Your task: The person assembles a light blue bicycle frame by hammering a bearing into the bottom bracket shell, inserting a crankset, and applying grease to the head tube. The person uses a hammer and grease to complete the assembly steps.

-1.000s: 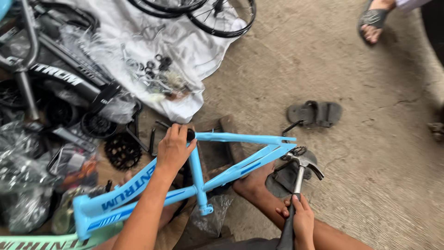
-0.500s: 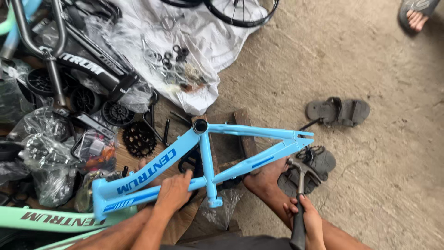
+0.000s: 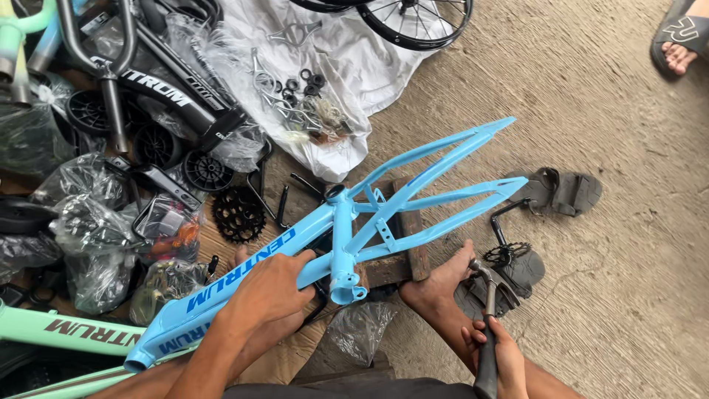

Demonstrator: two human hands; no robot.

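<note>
To my left, bagged parts (image 3: 88, 222) and a black sprocket (image 3: 238, 215) crowd the edge; bare concrete floor (image 3: 605, 111) opens rightward. My left hand (image 3: 269, 288) is clamped on the light-blue bicycle frame (image 3: 384, 214) (lying across a wood block), my right hand (image 3: 498, 351) wrapped round a hammer (image 3: 489, 325).

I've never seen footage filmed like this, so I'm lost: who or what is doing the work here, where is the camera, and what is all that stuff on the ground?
No machine here: a person works with bare hands, and the single camera sits on their head, looking down. The left hand grips the down tube of a light blue bicycle frame, which rests on a wooden block. The right hand holds a hammer upright near the person's bare foot. Around them on the concrete floor lie a black chainring, bagged parts, a white cloth with small hardware, sandals and a spoked wheel.
</note>
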